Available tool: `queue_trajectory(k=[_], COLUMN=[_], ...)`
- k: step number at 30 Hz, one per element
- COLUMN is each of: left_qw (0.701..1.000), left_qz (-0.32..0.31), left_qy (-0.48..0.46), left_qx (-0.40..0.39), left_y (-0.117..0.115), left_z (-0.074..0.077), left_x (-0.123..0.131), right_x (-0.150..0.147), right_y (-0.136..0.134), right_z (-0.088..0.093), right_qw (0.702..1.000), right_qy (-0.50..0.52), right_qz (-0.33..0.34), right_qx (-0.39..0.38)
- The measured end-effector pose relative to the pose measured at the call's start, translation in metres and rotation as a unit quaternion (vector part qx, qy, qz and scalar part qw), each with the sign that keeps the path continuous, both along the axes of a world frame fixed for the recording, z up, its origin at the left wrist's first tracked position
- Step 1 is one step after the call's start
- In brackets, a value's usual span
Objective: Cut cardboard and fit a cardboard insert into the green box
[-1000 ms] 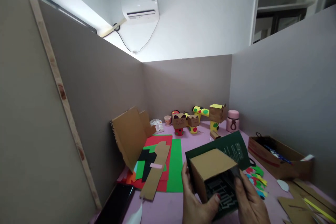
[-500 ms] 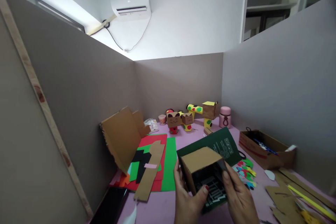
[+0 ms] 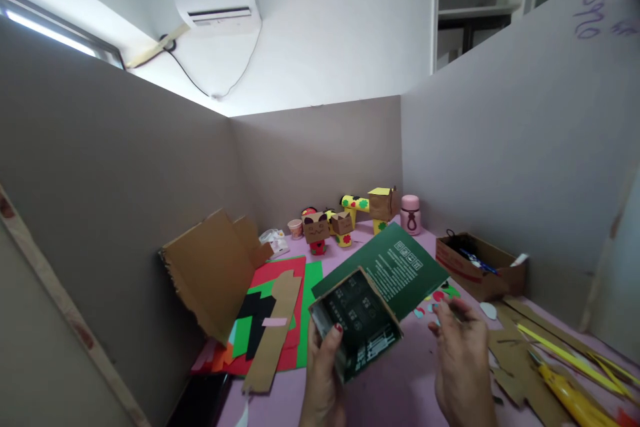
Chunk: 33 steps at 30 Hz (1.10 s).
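Note:
A small dark green cardboard box (image 3: 353, 320) is tilted, its raised flap (image 3: 395, 263) printed with white text and symbols. My left hand (image 3: 324, 367) grips the box at its lower left, thumb pressed on the front. My right hand (image 3: 463, 353) is apart from the box, to its right above the table. Its fingers are loosely bent and apart, and I see nothing held in them. Close behind these fingers lie small coloured paper cutouts (image 3: 438, 295).
Large cardboard (image 3: 210, 273) leans at left beside red and green sheets (image 3: 302, 347). Cardboard animal figures (image 3: 316, 230) and a pink bottle (image 3: 411, 217) stand at the back. On the right are an open carton (image 3: 475, 283), cardboard scraps (image 3: 515, 347) and a yellow-handled tool (image 3: 575, 393).
My right hand has let go of the box and moved to the right. The box has turned in my left hand and shifted left. The view has swung right.

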State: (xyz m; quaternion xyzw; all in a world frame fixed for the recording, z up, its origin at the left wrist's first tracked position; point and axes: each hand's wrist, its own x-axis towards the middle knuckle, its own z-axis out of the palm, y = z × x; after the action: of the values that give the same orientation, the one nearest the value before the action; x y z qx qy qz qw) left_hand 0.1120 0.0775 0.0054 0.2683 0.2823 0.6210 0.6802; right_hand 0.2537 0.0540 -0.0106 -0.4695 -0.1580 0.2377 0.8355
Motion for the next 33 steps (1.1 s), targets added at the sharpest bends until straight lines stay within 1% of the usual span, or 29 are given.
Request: queue_trajectory(k=[2,4,7,12,16,18,21,29,33], left_qw=[0.999,0.997,0.995,0.992,0.992,0.993,0.994,0.993,0.994], left_qz=[-0.031,-0.048,-0.055,-0.045,-0.057,-0.056,-0.055,-0.064,-0.062], left_qy=[-0.017,-0.024,-0.027,-0.003,-0.037,-0.039,-0.035,-0.050,-0.049], left_qx=[-0.036,-0.062,-0.082,-0.115,-0.103,-0.097,-0.090,-0.084,-0.081], left_y=[0.001,0.002,0.002,-0.003,-0.003,-0.002,-0.002,-0.006,-0.005], left_z=[0.001,0.000,-0.001,0.001,-0.002,-0.005,-0.008,-0.010,-0.008], left_x=[-0.002,-0.003,-0.001,0.003,0.005,0.006,0.006,0.009,0.007], right_x=[0.003,0.003,-0.001,-0.006,-0.006,-0.006,-0.005,-0.004,-0.004], right_y=[0.005,0.008,0.007,0.004,0.003,0.003,0.003,0.004,0.003], right_z=[-0.003,-0.006,-0.010,-0.008,-0.007,-0.008,-0.009,-0.012,-0.013], right_qw=[0.998,0.991,0.984,0.980,0.976,0.973,0.972,0.971,0.970], right_qy=[0.021,0.028,0.029,0.027,0.036,0.044,0.058,0.071,0.073], right_qz=[0.061,0.121,0.161,0.186,0.209,0.219,0.221,0.224,0.223], right_qx=[-0.027,-0.049,-0.066,-0.060,-0.055,-0.054,-0.055,-0.051,-0.058])
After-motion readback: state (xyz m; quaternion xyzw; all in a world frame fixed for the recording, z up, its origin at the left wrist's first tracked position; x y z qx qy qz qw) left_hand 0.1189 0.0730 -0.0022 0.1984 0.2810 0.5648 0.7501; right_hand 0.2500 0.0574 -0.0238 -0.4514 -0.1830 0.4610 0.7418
